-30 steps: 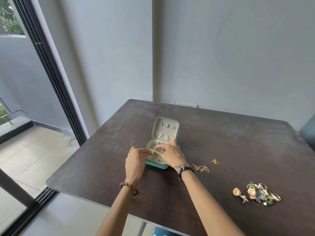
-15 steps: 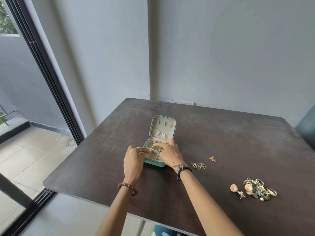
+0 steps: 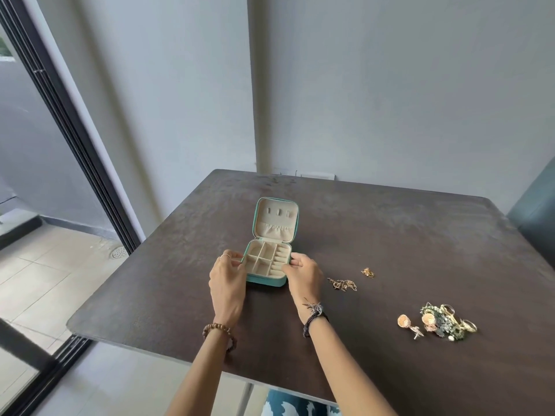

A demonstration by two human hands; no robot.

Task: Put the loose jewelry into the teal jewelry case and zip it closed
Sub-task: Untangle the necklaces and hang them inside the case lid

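A small square teal zip jewelry case (image 3: 268, 263) with a cream fabric lining lies open on a dark brown, mottled tabletop (image 3: 390, 235), nearer the table's left edge than its right and about midway between the far and near edges. Its lid stands tilted back toward the far edge, showing a gathered cream pocket and three small tabs; the base toward the near edge is divided into square compartments on the left and a row of ring rolls on the right, and nothing can be seen lying in them. The left hand (image 3: 226, 283), with a ring on one finger and a brown beaded bracelet (image 3: 217, 330) at the wrist, holds the left side of the base, fingers curled and thumb pressed against the case's rim. The right hand (image 3: 303, 274), wearing a dark cord bracelet (image 3: 313, 318), grips the right side of the base, fingers curled round its wall. To the right of the case, apart from it, a thin tangled gold chain (image 3: 342, 284) lies on the bare surface, with a small gold charm (image 3: 368, 272) just beyond. Farther toward the right edge and nearer the near edge sits a heap of gold rings and green beaded pieces (image 3: 447, 322), a gold shell-shaped earring (image 3: 405, 322) just to its left.
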